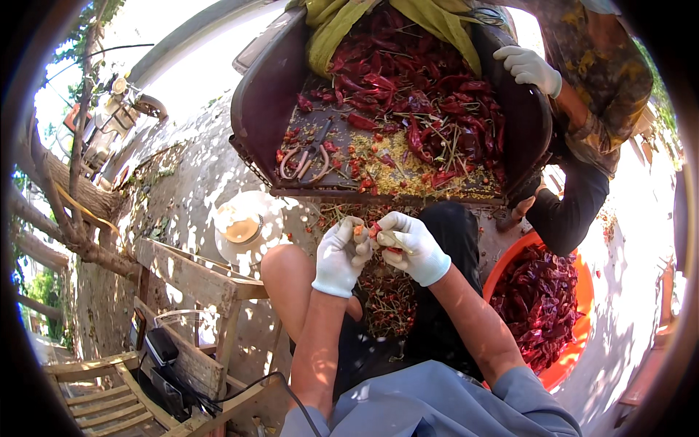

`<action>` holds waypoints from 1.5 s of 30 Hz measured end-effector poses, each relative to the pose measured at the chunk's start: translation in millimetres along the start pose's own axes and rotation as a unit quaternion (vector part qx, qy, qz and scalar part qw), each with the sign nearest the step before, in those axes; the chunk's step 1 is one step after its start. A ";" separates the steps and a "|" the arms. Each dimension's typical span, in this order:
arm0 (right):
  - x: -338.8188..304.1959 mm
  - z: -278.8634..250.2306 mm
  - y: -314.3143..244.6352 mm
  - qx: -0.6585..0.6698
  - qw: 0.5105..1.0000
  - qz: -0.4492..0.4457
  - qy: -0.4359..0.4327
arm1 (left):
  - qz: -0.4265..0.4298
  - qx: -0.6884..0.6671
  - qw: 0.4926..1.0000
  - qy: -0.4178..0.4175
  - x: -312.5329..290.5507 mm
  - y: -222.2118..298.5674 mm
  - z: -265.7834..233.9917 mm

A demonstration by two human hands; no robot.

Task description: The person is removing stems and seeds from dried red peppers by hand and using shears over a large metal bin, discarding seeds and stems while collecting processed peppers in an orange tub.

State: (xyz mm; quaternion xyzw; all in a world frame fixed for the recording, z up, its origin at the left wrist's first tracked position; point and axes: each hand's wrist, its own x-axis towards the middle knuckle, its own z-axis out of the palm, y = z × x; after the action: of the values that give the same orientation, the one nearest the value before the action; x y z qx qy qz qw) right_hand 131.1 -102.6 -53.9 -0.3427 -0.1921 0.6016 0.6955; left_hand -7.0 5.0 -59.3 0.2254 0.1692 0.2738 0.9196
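Observation:
My two hands, in white gloves with pale blue cuffs, meet above my lap just in front of the open cart. With its fingers closed, my left hand [342, 253] pinches a small orange-red bit, too small to name surely. My right hand [413, 247] grips a dried red chili pepper [374, 231], partly hidden by the glove. Beyond them the dark cart bed [256, 120] holds a heap of dried red chilies [408, 95] and a scatter of yellow seeds [389, 164]. Scissors [309, 154] with pinkish handles lie at the bed's left front.
An orange tub [582, 313] of red chili pods stands at my right. Stems litter the ground [389, 302] between my legs. Another person's gloved hand [530, 69] rests on the cart's right wall. At left are a straw hat [240, 218], a wooden chair [182, 273] and a cable [251, 386].

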 end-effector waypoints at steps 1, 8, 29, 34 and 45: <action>-1.2 2.4 -1.0 0.025 1.000 -0.012 0.001 | 0.011 0.000 1.000 0.000 0.4 1.8 -1.7; 0.5 12.2 -1.4 -0.170 0.972 -0.094 0.134 | 0.121 0.521 0.825 0.183 1.2 15.1 2.5; 3.0 8.0 8.8 -0.356 0.900 -0.189 0.168 | -0.019 0.146 0.983 0.109 6.9 -1.9 -3.9; 4.4 10.5 7.9 -0.274 0.929 -0.158 0.191 | -0.029 0.234 0.968 0.082 4.6 -4.6 -0.5; 4.0 8.9 -2.3 -0.175 0.967 -0.085 0.165 | 0.018 0.261 0.956 0.133 4.6 -10.2 4.4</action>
State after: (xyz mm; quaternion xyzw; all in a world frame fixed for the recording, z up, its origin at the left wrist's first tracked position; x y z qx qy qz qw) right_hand 127.4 -96.6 -46.7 -0.5360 -0.2050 0.4321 0.6957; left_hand 2.9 -1.5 -61.7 0.4217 0.3517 0.2641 0.7930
